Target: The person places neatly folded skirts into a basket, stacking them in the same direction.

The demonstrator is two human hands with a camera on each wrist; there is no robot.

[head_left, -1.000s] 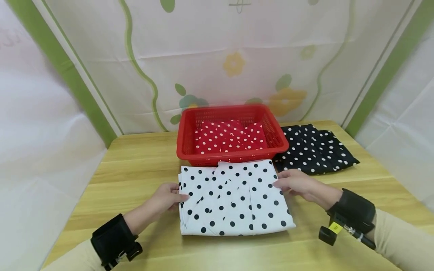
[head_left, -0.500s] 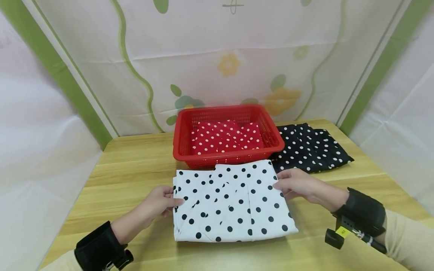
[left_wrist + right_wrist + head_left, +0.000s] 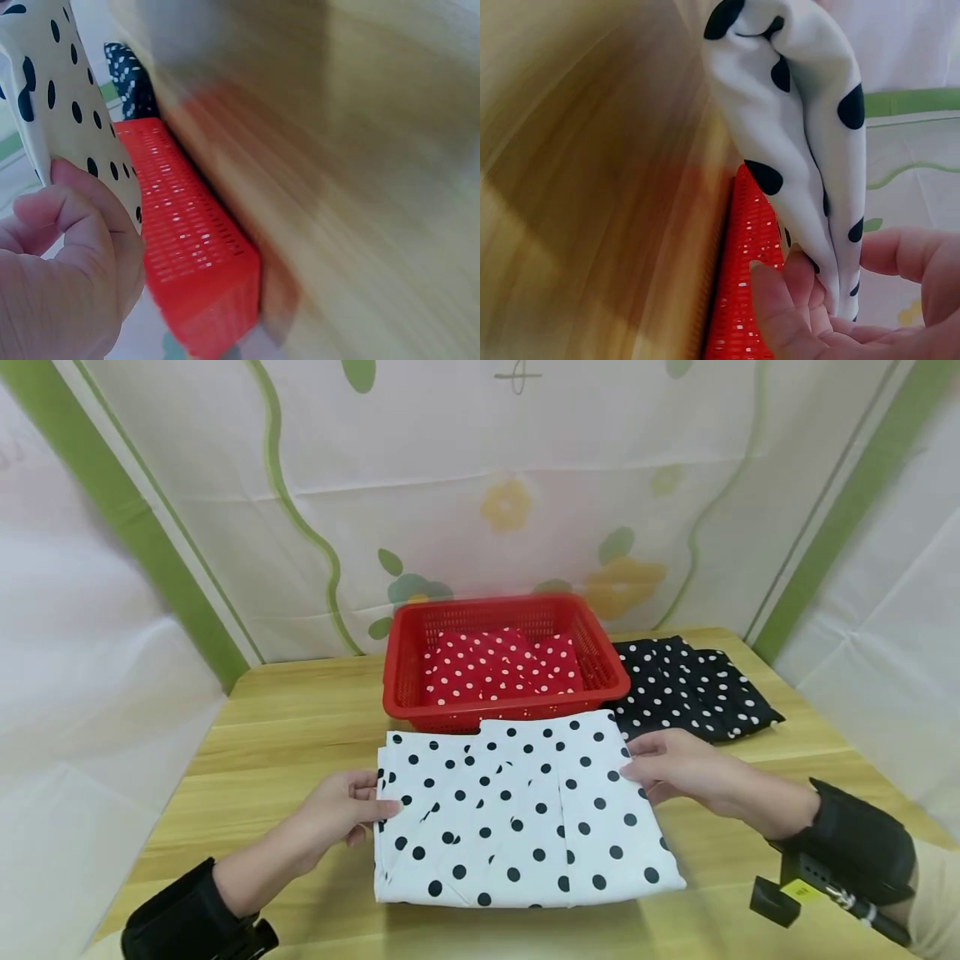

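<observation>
We pinch the folded white polka-dot cloth (image 3: 517,814), lying on the bench (image 3: 285,727) at six o'clock of the red basket (image 3: 504,658), left hand (image 3: 337,810) and right hand (image 3: 667,764) fingers clamped on its opposite edges, judging it light, limp, best held there.

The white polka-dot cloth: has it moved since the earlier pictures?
Yes. The white polka-dot cloth has slid slightly toward the person, its near edge farther from the red basket.

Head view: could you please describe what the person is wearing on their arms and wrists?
Both arms wear beige long sleeves. Behind the left hand sits a black wrist strap; behind the right hand, a wider black cuff carrying a small black camera unit with a yellow label.
</observation>
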